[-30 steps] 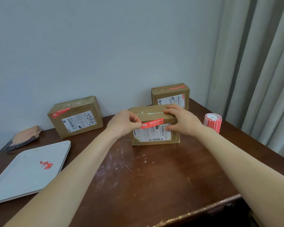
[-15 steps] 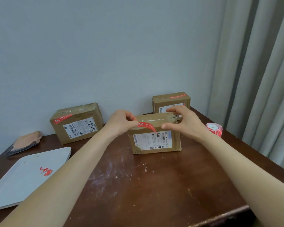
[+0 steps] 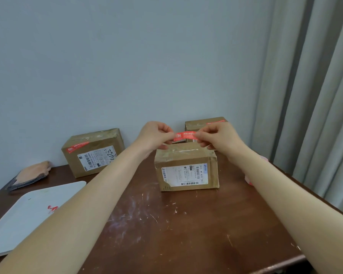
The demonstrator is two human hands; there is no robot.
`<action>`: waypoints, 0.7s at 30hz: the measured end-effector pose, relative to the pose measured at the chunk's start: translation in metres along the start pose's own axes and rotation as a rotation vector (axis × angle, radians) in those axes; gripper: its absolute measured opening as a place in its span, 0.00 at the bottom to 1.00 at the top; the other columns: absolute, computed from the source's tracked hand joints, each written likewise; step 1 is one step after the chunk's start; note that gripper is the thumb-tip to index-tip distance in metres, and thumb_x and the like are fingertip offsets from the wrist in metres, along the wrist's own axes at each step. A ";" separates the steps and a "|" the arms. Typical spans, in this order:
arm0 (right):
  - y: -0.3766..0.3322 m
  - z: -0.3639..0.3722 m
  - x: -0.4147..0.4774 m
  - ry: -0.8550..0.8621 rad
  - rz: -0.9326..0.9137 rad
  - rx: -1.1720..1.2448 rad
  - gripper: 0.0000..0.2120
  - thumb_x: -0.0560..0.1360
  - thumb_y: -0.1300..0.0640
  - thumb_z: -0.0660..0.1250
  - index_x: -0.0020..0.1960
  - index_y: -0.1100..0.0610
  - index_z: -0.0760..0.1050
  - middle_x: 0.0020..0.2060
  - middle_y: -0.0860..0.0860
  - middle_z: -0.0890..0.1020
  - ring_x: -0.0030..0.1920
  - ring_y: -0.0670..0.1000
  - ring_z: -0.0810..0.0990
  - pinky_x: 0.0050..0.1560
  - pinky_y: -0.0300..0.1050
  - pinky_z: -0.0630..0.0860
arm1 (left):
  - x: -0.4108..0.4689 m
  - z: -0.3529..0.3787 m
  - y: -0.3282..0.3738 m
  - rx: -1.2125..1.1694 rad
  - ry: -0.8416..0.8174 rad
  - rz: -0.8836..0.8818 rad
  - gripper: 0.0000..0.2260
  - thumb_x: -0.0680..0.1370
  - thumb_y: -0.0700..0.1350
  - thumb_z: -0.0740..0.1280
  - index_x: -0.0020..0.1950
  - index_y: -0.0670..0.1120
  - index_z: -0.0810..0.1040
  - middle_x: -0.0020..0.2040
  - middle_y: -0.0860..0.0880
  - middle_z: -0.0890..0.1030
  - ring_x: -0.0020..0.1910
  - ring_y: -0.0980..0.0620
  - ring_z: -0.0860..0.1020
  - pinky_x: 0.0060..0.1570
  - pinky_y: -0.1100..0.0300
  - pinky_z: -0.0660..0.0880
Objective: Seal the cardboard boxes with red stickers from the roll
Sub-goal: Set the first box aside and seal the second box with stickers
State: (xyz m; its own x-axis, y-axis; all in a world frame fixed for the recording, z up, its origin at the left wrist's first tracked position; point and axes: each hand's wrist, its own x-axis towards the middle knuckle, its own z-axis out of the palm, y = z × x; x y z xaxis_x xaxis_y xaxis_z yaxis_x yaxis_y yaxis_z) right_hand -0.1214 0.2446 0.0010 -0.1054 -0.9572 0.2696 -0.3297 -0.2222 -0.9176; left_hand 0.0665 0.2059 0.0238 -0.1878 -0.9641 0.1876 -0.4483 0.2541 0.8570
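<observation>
You're pinching the red sticker (image 3: 184, 136) taut between left grip (image 3: 154, 135) and right grip (image 3: 218, 137), just above the unsealed middle box (image 3: 186, 169). Left box (image 3: 93, 153) and right box (image 3: 202, 122) along the counter's (image 3: 186, 234) back edge are already wearing stickers, so I'm guessing this one's last.

A red sticker (image 3: 184, 136) is stretched level in the air, pinched at its ends by the left hand (image 3: 154, 135) and right hand (image 3: 216, 136), just above the nearest cardboard box (image 3: 186, 169). The left box (image 3: 93, 153) and rear box (image 3: 204, 123) each bear a red strip.
</observation>
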 end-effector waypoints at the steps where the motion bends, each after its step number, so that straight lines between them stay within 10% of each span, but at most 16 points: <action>1: -0.003 -0.003 0.004 0.002 0.027 0.050 0.03 0.73 0.60 0.71 0.41 0.57 0.81 0.32 0.51 0.82 0.27 0.40 0.78 0.30 0.32 0.74 | 0.002 0.000 0.005 -0.025 -0.015 0.014 0.05 0.72 0.40 0.73 0.42 0.42 0.78 0.38 0.46 0.82 0.35 0.56 0.79 0.38 0.61 0.80; 21: 0.017 0.006 0.054 0.025 0.288 -0.026 0.08 0.71 0.57 0.74 0.40 0.61 0.80 0.28 0.53 0.79 0.25 0.46 0.73 0.25 0.34 0.71 | 0.038 0.011 -0.017 -0.116 0.029 -0.173 0.03 0.75 0.40 0.71 0.46 0.42 0.80 0.39 0.49 0.78 0.34 0.57 0.74 0.27 0.65 0.78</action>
State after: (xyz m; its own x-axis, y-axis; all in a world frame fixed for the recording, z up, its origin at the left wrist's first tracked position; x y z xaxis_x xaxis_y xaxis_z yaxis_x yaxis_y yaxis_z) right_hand -0.1272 0.1882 -0.0018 -0.2210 -0.9752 0.0069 -0.3066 0.0628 -0.9498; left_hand 0.0572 0.1656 0.0113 -0.0908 -0.9948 0.0451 -0.3682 0.0756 0.9267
